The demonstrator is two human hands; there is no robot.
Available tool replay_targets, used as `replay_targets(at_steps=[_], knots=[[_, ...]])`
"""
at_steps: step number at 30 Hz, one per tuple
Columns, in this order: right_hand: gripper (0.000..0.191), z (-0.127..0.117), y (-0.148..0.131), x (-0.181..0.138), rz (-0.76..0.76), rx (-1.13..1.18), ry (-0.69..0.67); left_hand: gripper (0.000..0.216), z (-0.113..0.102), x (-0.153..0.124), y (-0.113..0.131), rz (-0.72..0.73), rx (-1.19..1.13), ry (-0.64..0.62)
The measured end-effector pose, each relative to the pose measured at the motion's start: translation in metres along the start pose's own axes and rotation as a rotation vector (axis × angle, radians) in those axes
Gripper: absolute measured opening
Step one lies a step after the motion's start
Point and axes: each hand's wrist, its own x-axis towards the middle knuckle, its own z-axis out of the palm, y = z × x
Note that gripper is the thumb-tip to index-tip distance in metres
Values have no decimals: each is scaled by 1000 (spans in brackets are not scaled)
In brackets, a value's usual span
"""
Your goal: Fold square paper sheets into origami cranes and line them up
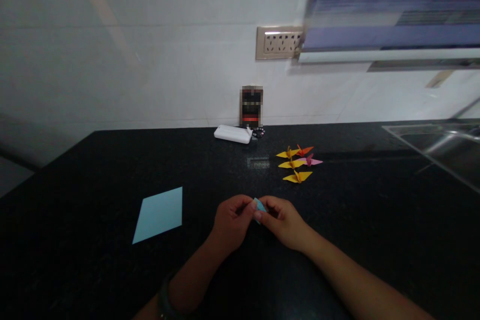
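A small folded piece of light blue paper (260, 205) is pinched between my two hands, just above the black countertop. My left hand (233, 220) grips its left side with thumb and fingers, and my right hand (282, 220) grips its right side the same way. My fingers hide much of the paper, so I cannot make out its full shape. On the counter to the left lies a flat light blue sheet of paper (161, 214). Beyond my right hand stand several folded paper cranes, among them a yellow crane (298, 177), an orange crane (304, 151) and a pink crane (310, 161).
A white power bank (232, 134) with a beaded strap (258, 133) lies near the wall. Behind it a blurred-out dark box (251, 106) leans upright. A sink (446, 142) is set into the counter (112, 170) at right. A socket panel (279, 43) is on the wall.
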Motion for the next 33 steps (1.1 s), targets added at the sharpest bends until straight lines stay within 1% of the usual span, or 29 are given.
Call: replay_targets(at_steps=[4,6,10,13,15,18,21,24,27,30,33], knots=[[28,0,5,3,106,95,-27,20,2,-1,1,34,69,38],[30,-1,7,4,126,85,-19,21,3,0,1,29,122,39],[28,-4,8,3,59,-111,-30,29,3,2,-1,-12,200,-29],[26,-4,6,2,8,-198,-45,31,0,3,-2,5,248,-86],[26,-4,5,2,33,-175,-44,29,-1,3,-1,13,272,-62],[27,-3,4,2,96,-86,-100,28,-2,3,0,-2,292,32],[30,-2,4,2,135,-41,-135,27,-2,4,-1,-26,277,61],[33,-2,4,1,149,-25,-108,27,-1,5,-2,-65,217,11],[35,-3,2,2,157,-9,-132,31,-1,5,-2,-102,157,-27],[34,-4,0,2,176,18,-183,34,-1,5,0,-139,77,-37],[33,-3,1,2,173,49,-199,32,0,4,2,-123,59,-10]])
